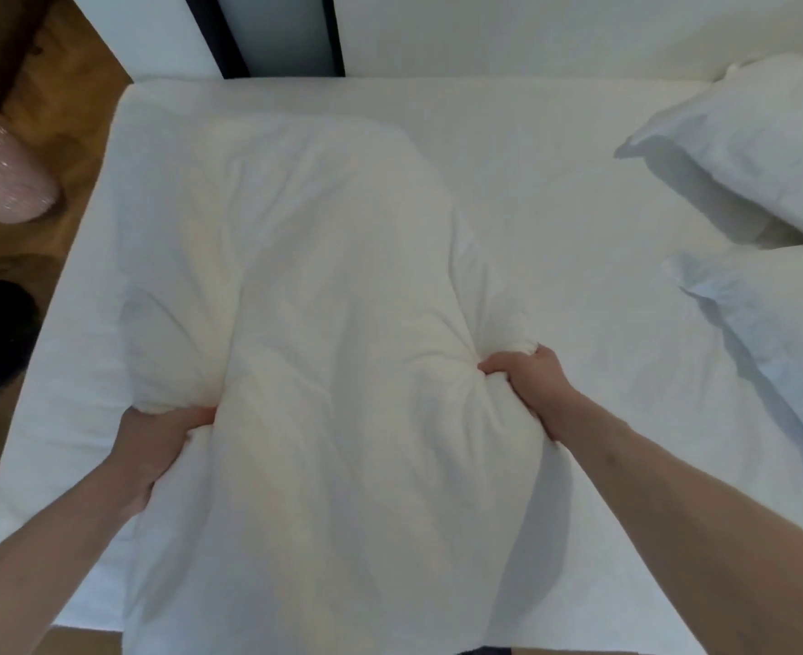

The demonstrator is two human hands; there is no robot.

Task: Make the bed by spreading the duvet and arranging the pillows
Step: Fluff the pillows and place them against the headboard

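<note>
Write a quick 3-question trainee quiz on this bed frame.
1. True or false: both the left hand and the right hand grip the duvet.
2. How many pillows lie at the right of the bed? A) none B) one C) two
3. Fill in: the duvet lies ____ on the bed, not spread flat.

Key:
1. True
2. C: far pillow, near pillow
3. bunched
</note>
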